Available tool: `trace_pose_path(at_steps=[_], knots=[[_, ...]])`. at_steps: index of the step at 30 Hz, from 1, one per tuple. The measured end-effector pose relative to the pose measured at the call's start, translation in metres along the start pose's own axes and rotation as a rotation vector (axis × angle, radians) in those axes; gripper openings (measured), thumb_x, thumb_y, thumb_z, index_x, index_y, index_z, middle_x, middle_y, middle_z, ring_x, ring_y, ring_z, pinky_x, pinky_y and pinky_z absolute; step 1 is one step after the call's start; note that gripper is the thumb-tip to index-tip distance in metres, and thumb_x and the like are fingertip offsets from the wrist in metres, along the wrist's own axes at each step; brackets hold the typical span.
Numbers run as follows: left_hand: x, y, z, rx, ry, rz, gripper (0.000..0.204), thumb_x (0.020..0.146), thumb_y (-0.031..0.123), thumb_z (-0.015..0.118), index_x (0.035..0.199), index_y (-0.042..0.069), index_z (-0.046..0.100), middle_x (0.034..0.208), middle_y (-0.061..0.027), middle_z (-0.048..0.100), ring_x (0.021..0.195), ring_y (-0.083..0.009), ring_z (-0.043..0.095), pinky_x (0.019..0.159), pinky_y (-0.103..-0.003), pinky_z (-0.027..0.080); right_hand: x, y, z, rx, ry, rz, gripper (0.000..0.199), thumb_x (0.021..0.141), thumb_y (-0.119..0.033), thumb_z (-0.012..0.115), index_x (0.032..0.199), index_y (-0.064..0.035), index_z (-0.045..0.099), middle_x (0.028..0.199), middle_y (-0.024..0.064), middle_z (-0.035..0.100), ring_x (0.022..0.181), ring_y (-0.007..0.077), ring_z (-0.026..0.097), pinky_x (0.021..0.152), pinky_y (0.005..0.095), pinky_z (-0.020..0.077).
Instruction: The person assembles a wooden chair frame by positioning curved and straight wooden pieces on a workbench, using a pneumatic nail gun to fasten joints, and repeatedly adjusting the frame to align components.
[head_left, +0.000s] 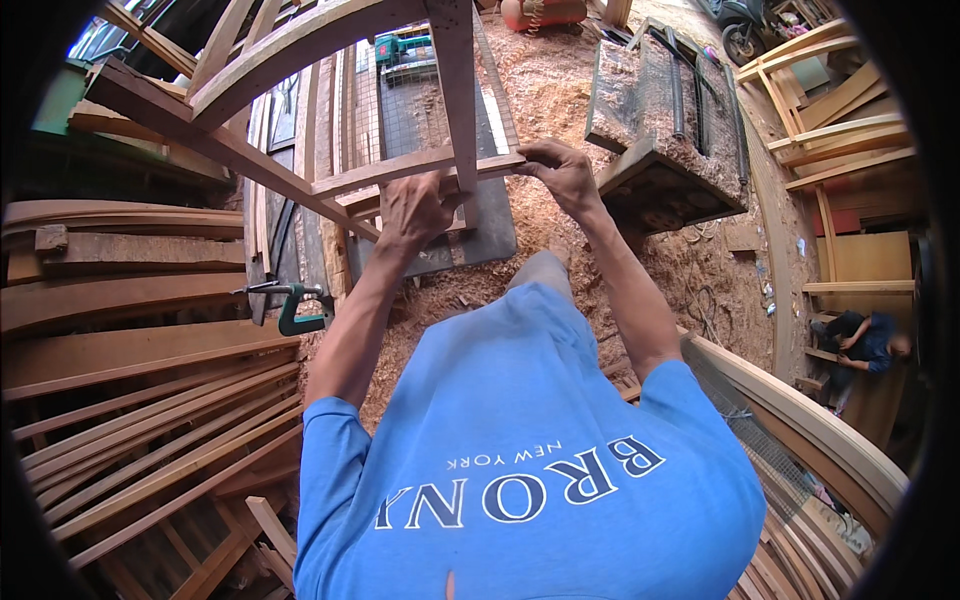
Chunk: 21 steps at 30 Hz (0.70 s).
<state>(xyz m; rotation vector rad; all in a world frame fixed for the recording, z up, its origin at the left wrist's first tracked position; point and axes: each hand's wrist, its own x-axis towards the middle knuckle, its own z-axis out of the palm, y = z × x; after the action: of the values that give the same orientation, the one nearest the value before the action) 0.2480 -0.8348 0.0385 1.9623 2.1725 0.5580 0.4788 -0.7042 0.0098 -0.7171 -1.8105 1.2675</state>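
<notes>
A wooden frame (268, 55) with a curved rail and straight legs stands tilted over the workbench in front of me. Along its lower rail lies a thin wooden strip (497, 165). My right hand (562, 178) pinches the strip's right end between thumb and fingers. Close to the frame's leg, my left hand (415, 208) is closed from below around the strip or the rail; the wood hides part of its fingers, so which piece it grips is unclear. The workbench (470, 247) has a dark front edge and sits just beyond my knee.
A green power tool (402, 50) rests at the bench's far end. A green clamp (300, 312) is on the left, beside stacked boards (140, 300). Sawdust covers a machine table (655, 120) at right and the floor. A person (860, 345) sits far right; a red tank (543, 12) stands behind.
</notes>
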Motion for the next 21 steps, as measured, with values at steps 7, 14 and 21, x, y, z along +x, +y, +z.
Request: trace_pose_path(at_steps=[7, 14, 21], knots=[[-0.001, -0.001, 0.000, 0.031, 0.051, 0.043, 0.046, 0.083, 0.047, 0.078, 0.109, 0.010, 0.070, 0.083, -0.0136, 0.073, 0.078, -0.0321, 0.070, 0.074, -0.047, 0.051, 0.000, 0.001, -0.003, -0.077, -0.014, 0.067, 0.024, 0.086, -0.012, 0.078, 0.109, -0.0037, 0.077, 0.100, 0.0090, 0.074, 0.092, 0.0183, 0.071, 0.082, 0.0298, 0.0567], [-0.001, -0.005, 0.004, 0.013, 0.003, 0.007, 0.048, 0.083, 0.050, 0.077, 0.113, 0.012, 0.070, 0.087, -0.0120, 0.075, 0.084, -0.0308, 0.071, 0.079, -0.045, 0.052, -0.010, 0.008, 0.000, -0.030, 0.014, 0.088, 0.037, 0.087, -0.014, 0.079, 0.122, -0.0032, 0.070, 0.108, 0.0106, 0.075, 0.098, 0.0182, 0.072, 0.087, 0.0306, 0.0572], [-0.003, -0.001, -0.002, 0.013, 0.003, 0.017, 0.048, 0.084, 0.050, 0.077, 0.114, 0.012, 0.070, 0.090, -0.0115, 0.075, 0.087, -0.0307, 0.070, 0.081, -0.045, 0.051, -0.021, 0.006, 0.008, 0.115, 0.084, 0.127, 0.047, 0.087, -0.013, 0.079, 0.130, -0.0024, 0.063, 0.106, 0.0109, 0.075, 0.098, 0.0173, 0.071, 0.088, 0.0308, 0.0567]])
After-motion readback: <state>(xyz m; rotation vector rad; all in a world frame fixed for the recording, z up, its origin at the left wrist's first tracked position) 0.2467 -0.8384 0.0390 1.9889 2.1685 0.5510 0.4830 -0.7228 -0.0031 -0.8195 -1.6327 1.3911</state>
